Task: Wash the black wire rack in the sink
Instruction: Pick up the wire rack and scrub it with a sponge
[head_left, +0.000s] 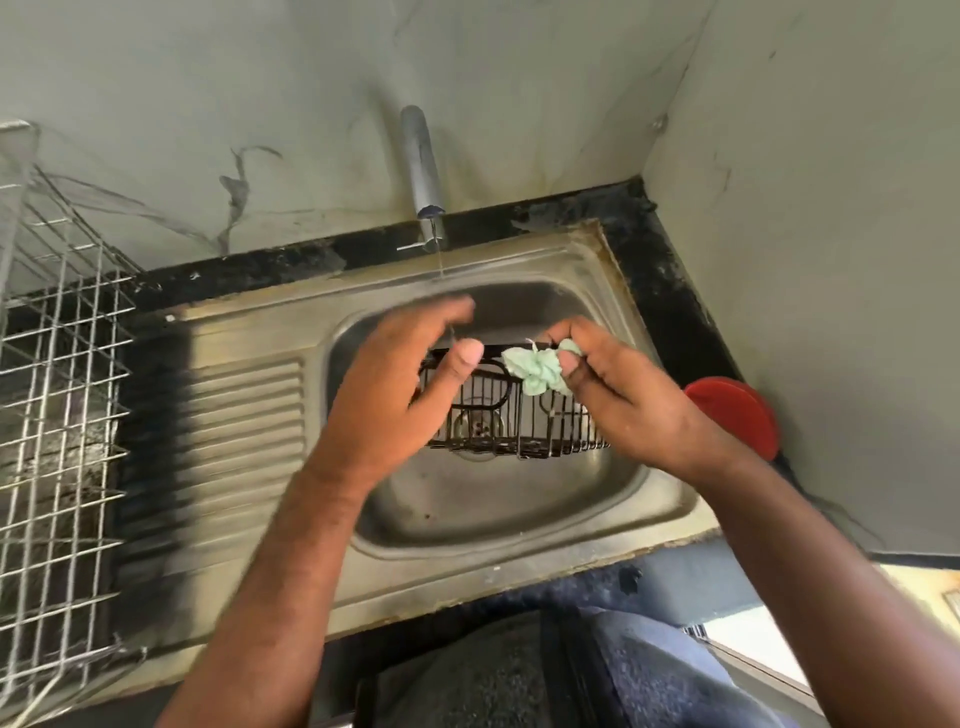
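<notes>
Head view. Black wire rack (498, 415): held above the sink (519, 519) basin, long axis left to right, open side facing the person. Left hand (400, 384): grips the rack's left end, thumb on the top rail. Right hand (618, 384): pinches green cloth (535, 369) against the top rail. Tap (423, 171): thin stream running. Grey wire basket (57, 364): on the counter (670, 291), left.

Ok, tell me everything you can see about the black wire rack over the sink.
The black wire rack is a small basket of thin dark wire, with close vertical bars and an upright divider making two compartments. It looks like coated metal. It is held up above the sink basin, tilted toward the camera, with the drain visible through its bars. The left hand holds its left end, thumb on the top rim. The right hand presses a crumpled green cloth against its upper rim.
</notes>
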